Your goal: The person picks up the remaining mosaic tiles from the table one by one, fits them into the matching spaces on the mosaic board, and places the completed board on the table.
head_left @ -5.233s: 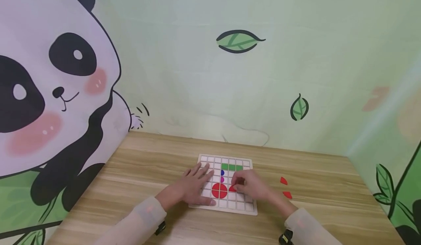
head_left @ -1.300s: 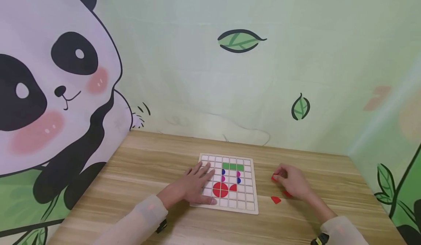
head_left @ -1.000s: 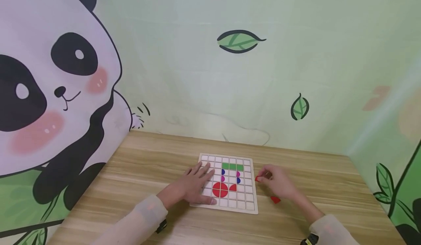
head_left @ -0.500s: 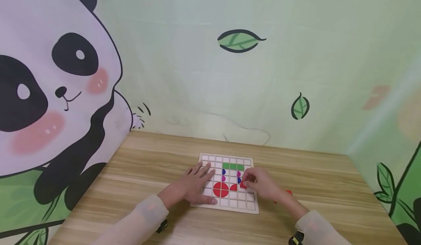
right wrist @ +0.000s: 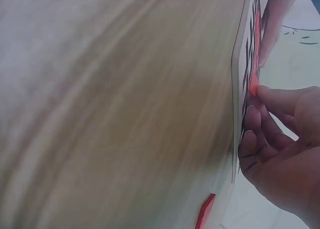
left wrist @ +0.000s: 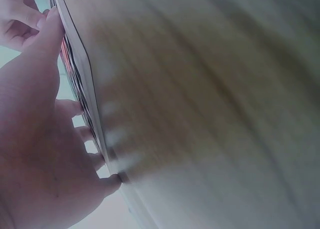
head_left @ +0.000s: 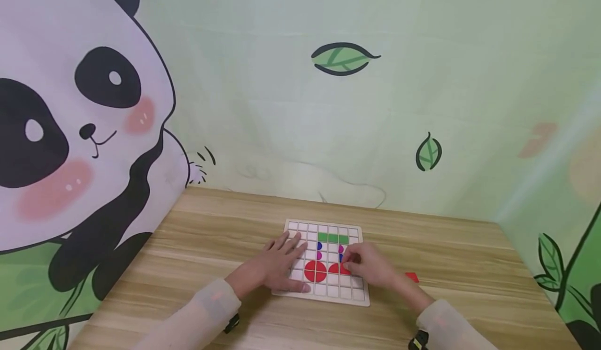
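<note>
A white gridded board (head_left: pixel 319 290) lies on the table. My left hand (head_left: pixel 281 267) rests on its left side, fingers spread and straight. With thumb and fingertips my right hand (head_left: pixel 370 266) pinches a red quarter-circle piece (right wrist: pixel 254 83) low over a square on the board's right half. Left of those fingertips sits another red quarter piece (head_left: pixel 334 269). Several red quarters form a full red circle (head_left: pixel 310 266) near the middle. Green squares (head_left: pixel 333 238) stand in a row above. Small blue and magenta half circles (head_left: pixel 319 255) sit in two columns below them.
A loose red piece (head_left: pixel 412 277) lies on the wood-grain table (head_left: pixel 460 266) beside my right forearm. Behind the table hangs a printed cloth (head_left: pixel 281 105) with a panda and leaves.
My right hand has taken a red piece from the right of the table, carried it left to the board and lowered it beside the single red quarter. The left hand stays in place.
</note>
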`<state>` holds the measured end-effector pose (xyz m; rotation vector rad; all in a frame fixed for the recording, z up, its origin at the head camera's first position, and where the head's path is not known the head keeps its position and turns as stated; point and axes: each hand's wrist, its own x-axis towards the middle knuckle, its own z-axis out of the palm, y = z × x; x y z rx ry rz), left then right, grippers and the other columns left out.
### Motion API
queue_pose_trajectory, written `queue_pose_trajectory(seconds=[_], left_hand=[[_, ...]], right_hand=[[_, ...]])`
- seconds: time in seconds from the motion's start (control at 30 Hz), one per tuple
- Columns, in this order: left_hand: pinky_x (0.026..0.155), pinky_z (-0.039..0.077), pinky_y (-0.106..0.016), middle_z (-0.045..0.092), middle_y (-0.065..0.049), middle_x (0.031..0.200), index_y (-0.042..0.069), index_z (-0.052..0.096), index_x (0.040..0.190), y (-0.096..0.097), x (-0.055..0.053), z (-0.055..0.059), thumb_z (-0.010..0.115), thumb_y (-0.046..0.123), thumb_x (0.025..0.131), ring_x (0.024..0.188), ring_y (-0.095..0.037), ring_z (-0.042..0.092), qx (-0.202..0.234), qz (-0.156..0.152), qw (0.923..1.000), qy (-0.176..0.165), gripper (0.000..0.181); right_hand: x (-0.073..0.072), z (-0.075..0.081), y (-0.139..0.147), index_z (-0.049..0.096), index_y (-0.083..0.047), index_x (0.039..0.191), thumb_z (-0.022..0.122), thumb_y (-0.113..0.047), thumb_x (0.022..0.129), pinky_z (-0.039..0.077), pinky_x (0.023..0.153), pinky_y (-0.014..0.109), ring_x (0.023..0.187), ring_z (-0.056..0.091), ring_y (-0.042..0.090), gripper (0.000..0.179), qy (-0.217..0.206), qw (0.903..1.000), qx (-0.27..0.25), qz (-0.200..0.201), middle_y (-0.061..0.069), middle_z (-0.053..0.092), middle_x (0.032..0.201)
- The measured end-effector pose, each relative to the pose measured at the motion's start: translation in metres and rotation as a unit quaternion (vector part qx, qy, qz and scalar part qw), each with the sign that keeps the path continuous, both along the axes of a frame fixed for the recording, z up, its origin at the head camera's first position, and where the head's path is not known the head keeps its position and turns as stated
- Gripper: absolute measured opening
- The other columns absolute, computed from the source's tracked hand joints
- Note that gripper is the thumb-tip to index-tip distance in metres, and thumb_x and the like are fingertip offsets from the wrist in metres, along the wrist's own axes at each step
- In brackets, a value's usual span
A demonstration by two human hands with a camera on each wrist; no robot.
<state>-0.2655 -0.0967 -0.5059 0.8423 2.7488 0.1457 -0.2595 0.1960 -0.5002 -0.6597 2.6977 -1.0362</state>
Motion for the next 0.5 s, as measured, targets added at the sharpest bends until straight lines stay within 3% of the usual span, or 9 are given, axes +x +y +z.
queue_pose_trajectory(seconds=[0.5], left_hand=[[0.128, 0.016, -0.061, 0.008, -0.007, 0.179, 0.021, 0.020, 0.172, 0.0006, -0.0010, 0.0005, 0.057, 0.086, 0.087, 0.164, -0.038, 0.003, 0.000, -0.003, 1.0000, 0.007, 0.113]], right_hand=[[-0.0018, -0.0044, -0.0028, 0.070, -0.014, 0.094, 0.076, -0.006, 0.098, 0.051, 0.072, 0.027, 0.084, 0.057, 0.016, 0.011, 0.015, 0.9995, 0.023, -0.018, -0.005, 0.063, 0.089]])
